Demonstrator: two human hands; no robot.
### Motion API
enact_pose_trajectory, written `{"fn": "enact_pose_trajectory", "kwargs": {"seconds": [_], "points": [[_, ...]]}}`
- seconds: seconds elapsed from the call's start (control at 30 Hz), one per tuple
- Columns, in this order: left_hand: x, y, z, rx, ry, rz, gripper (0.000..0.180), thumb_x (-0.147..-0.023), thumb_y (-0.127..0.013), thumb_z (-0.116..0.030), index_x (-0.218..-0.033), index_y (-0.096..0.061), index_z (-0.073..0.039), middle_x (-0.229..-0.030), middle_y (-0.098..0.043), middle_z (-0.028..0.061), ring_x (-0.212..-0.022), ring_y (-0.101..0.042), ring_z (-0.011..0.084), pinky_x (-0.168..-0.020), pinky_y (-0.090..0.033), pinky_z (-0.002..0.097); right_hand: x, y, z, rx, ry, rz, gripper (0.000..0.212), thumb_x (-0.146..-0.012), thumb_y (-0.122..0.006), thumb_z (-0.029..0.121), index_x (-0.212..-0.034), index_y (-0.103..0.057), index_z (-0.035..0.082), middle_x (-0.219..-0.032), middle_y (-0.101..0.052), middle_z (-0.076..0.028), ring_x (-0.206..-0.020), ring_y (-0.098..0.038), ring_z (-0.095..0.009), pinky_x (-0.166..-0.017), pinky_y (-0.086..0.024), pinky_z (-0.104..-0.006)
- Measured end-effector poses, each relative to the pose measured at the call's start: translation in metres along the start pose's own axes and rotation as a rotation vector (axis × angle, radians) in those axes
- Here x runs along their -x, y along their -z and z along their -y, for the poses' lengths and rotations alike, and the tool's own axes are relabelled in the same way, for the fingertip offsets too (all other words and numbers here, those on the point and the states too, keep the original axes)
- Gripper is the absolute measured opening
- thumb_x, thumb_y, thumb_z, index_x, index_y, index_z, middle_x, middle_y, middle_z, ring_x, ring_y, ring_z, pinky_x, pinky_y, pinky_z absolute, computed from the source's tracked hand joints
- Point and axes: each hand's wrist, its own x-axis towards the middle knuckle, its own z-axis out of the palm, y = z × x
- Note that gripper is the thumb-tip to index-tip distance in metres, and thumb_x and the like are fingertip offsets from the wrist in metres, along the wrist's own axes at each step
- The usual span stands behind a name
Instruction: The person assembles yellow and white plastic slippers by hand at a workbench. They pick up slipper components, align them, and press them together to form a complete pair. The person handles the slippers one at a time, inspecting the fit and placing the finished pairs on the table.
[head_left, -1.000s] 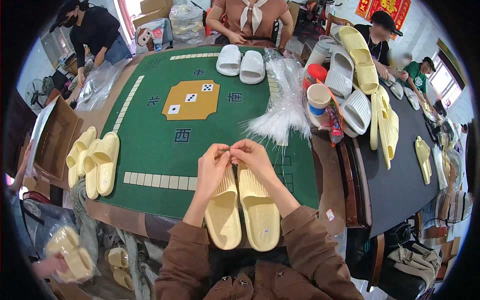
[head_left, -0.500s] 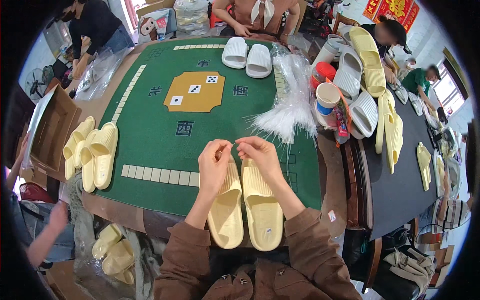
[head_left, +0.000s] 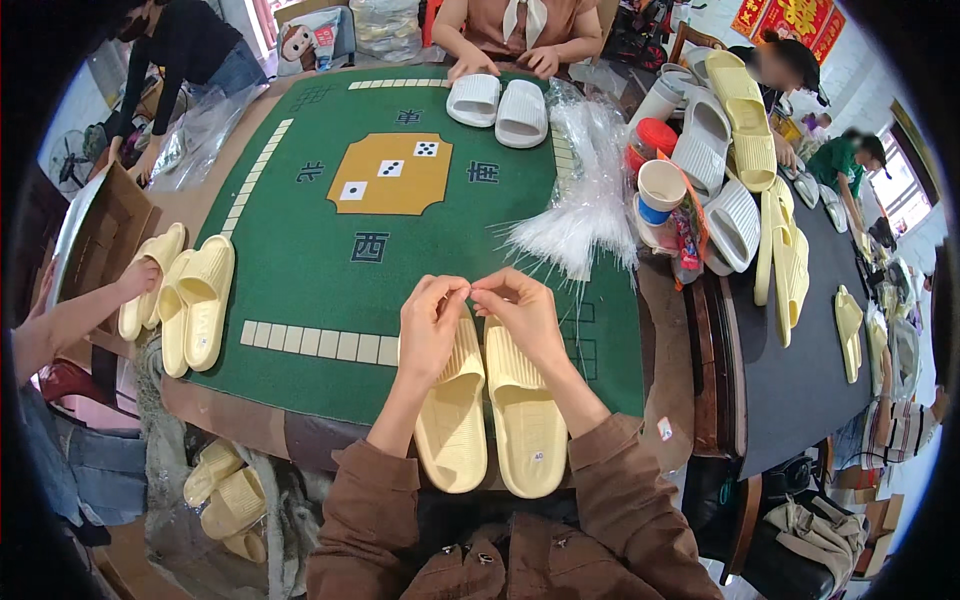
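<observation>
My left hand (head_left: 428, 322) and my right hand (head_left: 522, 318) meet fingertip to fingertip above the toe ends of two pale yellow slippers. Both pinch at something too small to make out. The left slipper (head_left: 450, 440) and the right slipper (head_left: 530, 440) lie side by side at the table's near edge, heels toward me. A small sticker marks the right one's insole. My wrists partly cover their ribbed straps. Farther right on the green mat (head_left: 300, 260) lies a bundle of thin clear plastic strands (head_left: 575, 215).
White slippers (head_left: 521, 115) stand at the far edge, by a co-worker's hands (head_left: 475, 64). At left, another person's hand (head_left: 138, 278) touches yellow slippers (head_left: 207, 310) near a cardboard box (head_left: 105, 250). A paper cup (head_left: 660, 185), a red-lidded jar (head_left: 652, 140) and piled slippers crowd the right.
My fingertips have come closer together. At left, another person's hand has reached onto the yellow slippers. The co-worker opposite has brought both hands to the table's far edge, near the white slippers.
</observation>
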Motion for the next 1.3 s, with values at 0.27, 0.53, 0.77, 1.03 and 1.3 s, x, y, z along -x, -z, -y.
{"fn": "enact_pose_trajectory", "kwargs": {"seconds": [0.27,0.53,0.77,1.03,1.3], "points": [[0.0,-0.001,0.003,0.063,0.023,-0.031,0.006,-0.091,-0.061,-0.005,-0.094,-0.065,0.0,-0.081,-0.056,0.0048,-0.065,-0.048,0.0112,-0.06,-0.041,0.0266,0.004,-0.003,0.008,0.045,0.098,-0.02,0.014,-0.086,-0.067,0.001,-0.1,-0.067,-0.002,-0.085,-0.068,-0.005,-0.073,-0.066,-0.009,-0.066,-0.055,-0.024],[0.001,0.0,0.0,0.03,0.014,-0.02,0.006,-0.091,-0.061,-0.005,-0.094,-0.065,-0.001,-0.081,-0.056,0.0043,-0.063,-0.047,0.0106,-0.059,-0.04,0.0267,0.004,-0.002,0.003,-0.043,0.089,-0.042,0.007,-0.087,-0.066,0.001,-0.094,-0.063,-0.002,-0.084,-0.067,-0.005,-0.074,-0.066,-0.01,-0.068,-0.055,-0.0248],[0.001,-0.001,0.004,0.028,-0.007,-0.023,0.006,-0.091,-0.062,-0.005,-0.094,-0.066,-0.001,-0.08,-0.055,0.0042,-0.063,-0.046,0.0107,-0.058,-0.04,0.0267,0.001,0.001,-0.001,-0.093,0.038,0.006,0.007,-0.088,-0.066,0.002,-0.093,-0.065,-0.002,-0.084,-0.067,-0.004,-0.074,-0.065,-0.009,-0.068,-0.055,-0.0238],[0.001,0.0,0.002,0.041,-0.026,-0.026,0.006,-0.091,-0.062,-0.004,-0.094,-0.066,-0.001,-0.08,-0.055,0.0047,-0.064,-0.047,0.0115,-0.059,-0.04,0.027,0.001,0.001,-0.001,-0.118,0.031,0.019,0.007,-0.087,-0.066,0.002,-0.094,-0.066,-0.001,-0.083,-0.068,-0.004,-0.074,-0.064,-0.008,-0.068,-0.054,-0.0235],[0.001,0.0,0.001,0.021,-0.002,-0.015,0.007,-0.091,-0.062,-0.005,-0.095,-0.066,-0.001,-0.081,-0.056,0.0051,-0.066,-0.048,0.0123,-0.061,-0.041,0.0272,0.001,0.002,-0.001,-0.061,0.033,0.012,0.009,-0.087,-0.068,0.003,-0.094,-0.066,-0.001,-0.082,-0.068,-0.003,-0.073,-0.064,-0.008,-0.068,-0.053,-0.0231]]}}
